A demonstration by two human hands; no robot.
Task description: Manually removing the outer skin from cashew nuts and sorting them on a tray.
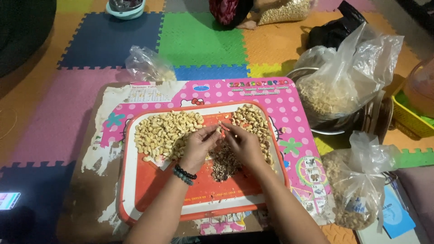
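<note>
Head view, near to far. Both forearms enter from the near edge and converge over an orange tray (pixel 149 190) that lies on a low pink table (pixel 294 113) with a worn, peeling surface.

The left hand (pixel 199 144), with a dark bead bracelet (pixel 183 174) on its wrist, and the right hand (pixel 242 142) meet at the tray centre. Their fingertips are pinched together on one small cashew (pixel 220 129); each grip is closed on that nut, held between the two hands just above the tray so that fragments fall onto it.

Directly below the hands lies a heap of brown skins (pixel 224 165), placed where the debris drops. To the left lies a pile of pale, clean cashews (pixel 162 131), touching the left hand. To the right, partly behind the right hand, lies a darker pile of cashews with skin (pixel 253 122). The two piles are kept apart, one on each side, within short reach of each hand.

On the floor right of the table, a tied clear bag of nuts (pixel 352 185) stands near; farther, a larger open bag (pixel 343 81) sits in a metal bowl (pixel 334 126). The floor is covered by coloured foam mats (pixel 199 40). At the far edge, another person (pixel 230 11) sits beside a further bag of nuts (pixel 282 11).
</note>
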